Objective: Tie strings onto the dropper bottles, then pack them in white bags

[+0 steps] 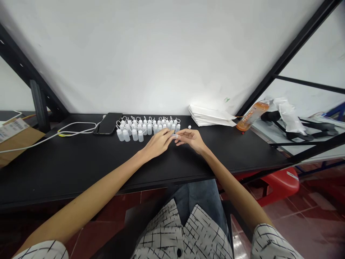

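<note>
Between my two hands lies a small translucent white squeeze bottle (175, 136), mostly covered by fingers. My left hand (159, 142) is closed around its left end. From the other side, the fingers of my right hand (192, 139) pinch the bottle's right end. Just beyond them, rows of similar small squeeze bottles (134, 134) stand upright on the black table (102, 158), many with looped cap straps on top. A small white cap (189, 126) sits on the table behind my right hand.
Left of the bottles lies a black phone (109, 123) beside a white cable (78, 124). A cardboard box (21, 140) is at the far left. White papers (211, 116) lie near the wall, and an orange drink bottle (252, 116) leans by the black frame at right. A red stool (281, 185) stands below.
</note>
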The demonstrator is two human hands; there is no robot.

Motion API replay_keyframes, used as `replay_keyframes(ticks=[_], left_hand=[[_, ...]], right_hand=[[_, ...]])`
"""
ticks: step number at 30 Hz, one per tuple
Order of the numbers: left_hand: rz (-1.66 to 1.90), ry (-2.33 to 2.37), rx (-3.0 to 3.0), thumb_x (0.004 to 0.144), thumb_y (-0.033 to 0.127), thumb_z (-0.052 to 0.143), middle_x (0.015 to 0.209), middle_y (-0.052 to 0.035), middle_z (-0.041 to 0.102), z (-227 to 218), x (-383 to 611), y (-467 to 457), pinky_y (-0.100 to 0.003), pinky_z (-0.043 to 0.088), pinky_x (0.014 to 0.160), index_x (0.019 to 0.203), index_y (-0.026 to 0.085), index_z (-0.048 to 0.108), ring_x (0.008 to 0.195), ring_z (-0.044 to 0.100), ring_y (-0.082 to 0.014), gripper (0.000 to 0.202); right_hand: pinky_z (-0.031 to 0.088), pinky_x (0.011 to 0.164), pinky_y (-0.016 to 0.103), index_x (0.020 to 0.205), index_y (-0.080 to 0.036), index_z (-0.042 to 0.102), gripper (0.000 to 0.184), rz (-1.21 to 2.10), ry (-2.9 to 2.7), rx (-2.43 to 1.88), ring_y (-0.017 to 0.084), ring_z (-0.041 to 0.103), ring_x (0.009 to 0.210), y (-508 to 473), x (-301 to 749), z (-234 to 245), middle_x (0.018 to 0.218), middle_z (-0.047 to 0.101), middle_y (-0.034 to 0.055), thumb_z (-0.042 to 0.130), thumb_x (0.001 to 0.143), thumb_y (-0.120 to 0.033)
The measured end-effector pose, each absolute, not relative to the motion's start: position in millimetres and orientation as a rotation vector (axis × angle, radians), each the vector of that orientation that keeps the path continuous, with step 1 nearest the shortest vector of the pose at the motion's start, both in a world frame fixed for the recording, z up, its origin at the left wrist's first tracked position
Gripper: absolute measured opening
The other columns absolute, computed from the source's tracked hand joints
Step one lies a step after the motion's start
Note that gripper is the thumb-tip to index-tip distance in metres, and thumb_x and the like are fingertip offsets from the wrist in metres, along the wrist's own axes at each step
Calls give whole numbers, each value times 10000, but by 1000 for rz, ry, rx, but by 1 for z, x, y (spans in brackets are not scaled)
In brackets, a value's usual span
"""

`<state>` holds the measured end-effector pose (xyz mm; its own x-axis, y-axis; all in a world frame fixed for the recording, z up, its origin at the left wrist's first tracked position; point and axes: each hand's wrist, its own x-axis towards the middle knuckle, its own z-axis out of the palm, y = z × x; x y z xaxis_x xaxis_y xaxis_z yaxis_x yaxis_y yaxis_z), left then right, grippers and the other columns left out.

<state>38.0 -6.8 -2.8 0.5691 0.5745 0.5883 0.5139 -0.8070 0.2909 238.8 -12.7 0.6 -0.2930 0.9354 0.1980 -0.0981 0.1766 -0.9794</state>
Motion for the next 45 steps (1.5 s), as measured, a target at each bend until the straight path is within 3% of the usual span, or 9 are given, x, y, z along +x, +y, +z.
replay_keyframes(ticks=[5, 16, 24, 26, 28, 31, 34, 40, 45], left_hand=[[951, 964, 2597, 1004, 254, 375, 832, -58, 598, -4, 37, -5, -293, 441, 711, 937, 128, 663, 743, 561, -164, 322], [1038, 793, 2819, 1008, 263, 386, 947, -100, 600, -7, 36, -9, -287, 465, 706, 1004, 117, 642, 801, 567, -172, 294], [945, 921, 2640, 982, 322, 452, 873, -61, 608, -9, 37, -4, -285, 452, 701, 1056, 136, 659, 738, 568, -162, 287], [977, 951, 2492, 972, 337, 467, 829, -41, 614, -8, 37, -3, -283, 449, 703, 1029, 146, 668, 703, 562, -152, 282], [1002, 963, 2284, 958, 366, 484, 785, -27, 619, -5, 37, -2, -275, 449, 681, 1010, 144, 661, 664, 559, -141, 289], [962, 876, 1954, 941, 419, 492, 730, -17, 608, -1, 38, -3, -248, 435, 610, 981, 130, 638, 603, 538, -120, 326], [933, 748, 1701, 914, 447, 530, 733, -25, 601, 3, 39, -5, -229, 411, 571, 901, 122, 616, 591, 515, -103, 337], [923, 614, 1295, 881, 315, 553, 754, -51, 611, 4, 41, -4, -252, 425, 567, 853, 112, 570, 593, 539, -112, 205], [943, 606, 1179, 852, 240, 529, 619, -6, 504, 2, 42, -2, -231, 359, 492, 827, 93, 596, 522, 454, -98, 164]], right_hand=[[602, 637, 339, 909, -111, 709, 396, 1313, -1522, -894, 185, 694, 667, -12, 237, -3, 711, 704, 52, 827, 665, -400], [583, 621, 325, 807, -121, 668, 356, 1331, -1555, -920, 152, 652, 565, -16, 240, 3, 606, 655, 12, 832, 659, -400], [566, 591, 322, 894, -127, 667, 410, 1347, -1630, -969, 167, 663, 598, -13, 242, 4, 714, 689, 50, 769, 705, -477], [520, 518, 299, 941, -133, 669, 422, 1209, -1667, -1033, 156, 634, 553, -5, 250, 4, 789, 704, 73, 706, 748, -507], [475, 506, 289, 933, -142, 680, 366, 845, -1675, -1193, 149, 601, 535, 7, 262, 5, 820, 710, 81, 637, 796, -479], [476, 682, 320, 908, -171, 704, 222, 173, -1643, -1550, 204, 640, 730, 30, 282, 9, 847, 724, 76, 592, 821, -341], [450, 758, 333, 994, -205, 706, 240, -72, -1727, -1812, 252, 641, 917, 48, 291, 11, 899, 730, 63, 608, 813, -328], [429, 711, 315, 873, -214, 745, 179, -30, -1924, -2009, 250, 648, 879, 61, 290, 4, 880, 732, 63, 636, 796, -333], [434, 624, 294, 830, -151, 745, 232, 405, -1774, -1580, 186, 604, 692, 46, 286, 13, 758, 704, 63, 675, 743, -354]])
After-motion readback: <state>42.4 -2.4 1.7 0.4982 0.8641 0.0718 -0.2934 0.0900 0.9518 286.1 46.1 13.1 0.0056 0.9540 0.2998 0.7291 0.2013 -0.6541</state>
